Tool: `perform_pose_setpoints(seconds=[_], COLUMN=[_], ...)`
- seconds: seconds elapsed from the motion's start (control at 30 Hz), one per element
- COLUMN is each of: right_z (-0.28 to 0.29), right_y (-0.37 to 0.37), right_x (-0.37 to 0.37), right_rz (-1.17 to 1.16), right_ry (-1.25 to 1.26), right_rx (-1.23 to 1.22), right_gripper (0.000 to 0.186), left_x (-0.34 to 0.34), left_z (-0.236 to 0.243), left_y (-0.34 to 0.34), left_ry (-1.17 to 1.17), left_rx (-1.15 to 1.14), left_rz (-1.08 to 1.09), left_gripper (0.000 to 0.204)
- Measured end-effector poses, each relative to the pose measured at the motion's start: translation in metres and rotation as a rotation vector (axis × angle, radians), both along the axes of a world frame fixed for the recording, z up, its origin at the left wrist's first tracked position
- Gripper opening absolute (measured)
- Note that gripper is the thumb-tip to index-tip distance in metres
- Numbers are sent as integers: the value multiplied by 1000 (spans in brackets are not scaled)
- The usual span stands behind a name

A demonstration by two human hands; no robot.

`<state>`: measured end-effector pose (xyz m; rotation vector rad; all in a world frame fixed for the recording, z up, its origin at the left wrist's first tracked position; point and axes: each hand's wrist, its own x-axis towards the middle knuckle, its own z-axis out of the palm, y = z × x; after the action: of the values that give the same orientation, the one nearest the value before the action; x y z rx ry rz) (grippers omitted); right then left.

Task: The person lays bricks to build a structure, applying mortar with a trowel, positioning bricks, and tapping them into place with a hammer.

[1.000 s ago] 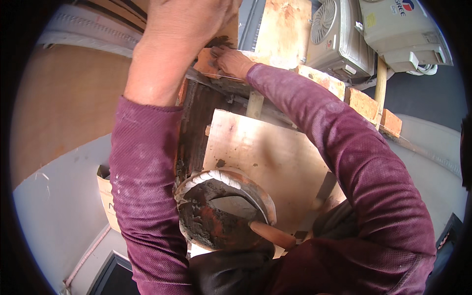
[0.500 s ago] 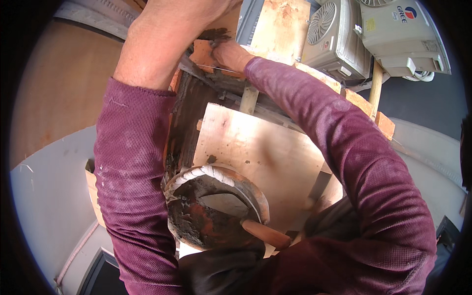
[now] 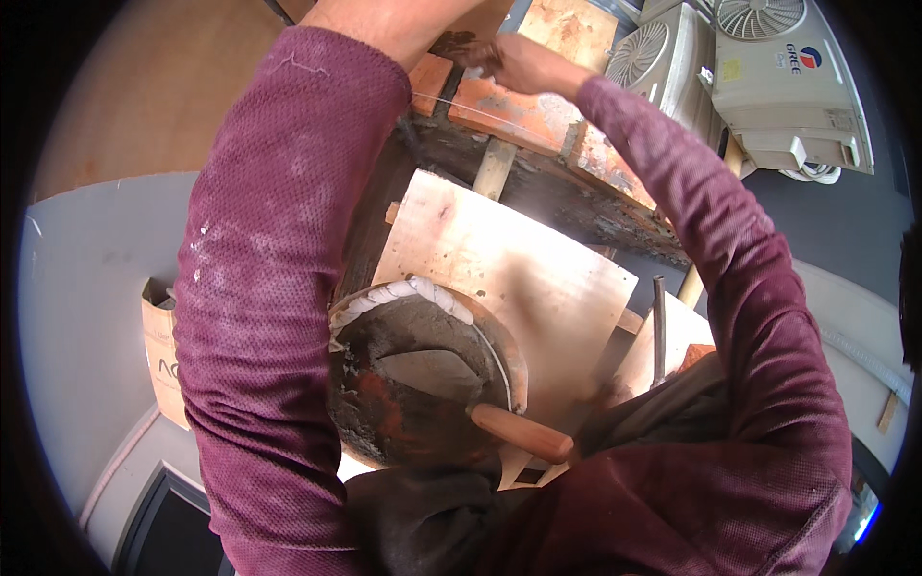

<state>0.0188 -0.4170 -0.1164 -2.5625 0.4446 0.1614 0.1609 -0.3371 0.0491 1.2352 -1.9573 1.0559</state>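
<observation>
My right hand (image 3: pixel 519 63) is over the top of a brick wall at the upper middle. Its fingers, partly blurred, look stretched out over wet mortar (image 3: pixel 457 43) at the end of an orange brick (image 3: pixel 509 108). A smaller brick (image 3: pixel 429 81) lies just left, across a mortar joint. My left forearm (image 3: pixel 384 17) reaches past the top edge, so that hand is out of sight. Below, a round bucket (image 3: pixel 517 370) holds grey mortar (image 3: pixel 413 322). A trowel rests in it, its blade (image 3: pixel 429 372) on the mortar and its wooden handle (image 3: pixel 523 434) over the rim, untouched.
A thin string (image 3: pixel 471 108) runs along the bricks' near edge. A pale board (image 3: pixel 490 240) lies between bucket and wall. Air-conditioner units (image 3: pixel 792 96) stand at the upper right. A cardboard box (image 3: pixel 163 350) is on the left, and an upright metal bar (image 3: pixel 659 331) on the right.
My right hand has moved right along the wall, exposing more brick tops. My left forearm has shifted up and its hand remains out of view. The view has shifted slightly.
</observation>
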Motion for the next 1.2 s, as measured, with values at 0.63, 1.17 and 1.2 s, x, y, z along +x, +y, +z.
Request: perform_pose_setpoints(seconds=[0.63,1.17,1.2], right_z=[57,184,182], right_y=[8,308,307], right_x=[-140,-180,-176], right_rz=[-87,236,249], right_ry=[178,267,324], right_rx=[-4,702,742], right_gripper=[30,71,70], left_x=[-32,-23,-29], left_z=[32,82,88], left_y=[16,172,183], left_ry=[21,789,861], left_rx=[252,1109,1093], left_rz=[194,-13,-8], left_gripper=[69,54,53])
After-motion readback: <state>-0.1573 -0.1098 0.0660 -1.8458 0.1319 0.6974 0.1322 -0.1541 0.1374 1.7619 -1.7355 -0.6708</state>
